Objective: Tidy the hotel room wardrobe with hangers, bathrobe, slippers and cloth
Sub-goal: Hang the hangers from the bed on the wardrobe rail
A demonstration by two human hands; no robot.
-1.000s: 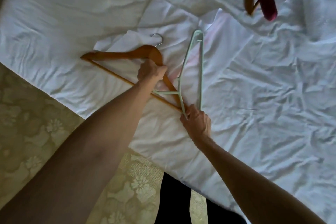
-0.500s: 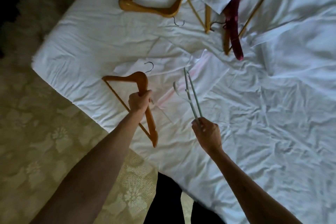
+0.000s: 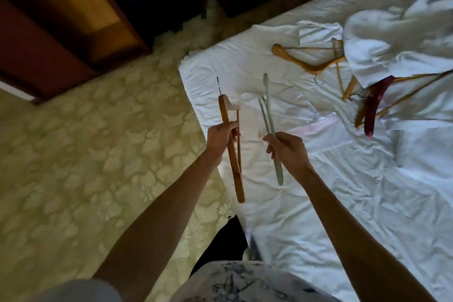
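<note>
Now both hangers are lifted off the bed (image 3: 318, 179); wooden hanger (image 3: 232, 154) left, green hanger (image 3: 268, 115) right.

Orange-brown wooden hanger (image 3: 231, 152), pale, perhaps green hanger (image 3: 267, 110), floral beige carpet (image 3: 98, 142).

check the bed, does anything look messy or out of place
Yes. Several orange wooden hangers and a dark red velvet hanger lie scattered and crossed on the rumpled white bed sheet, partly under a crumpled white bathrobe. A pale pink stain marks the sheet near the right hand.
</note>
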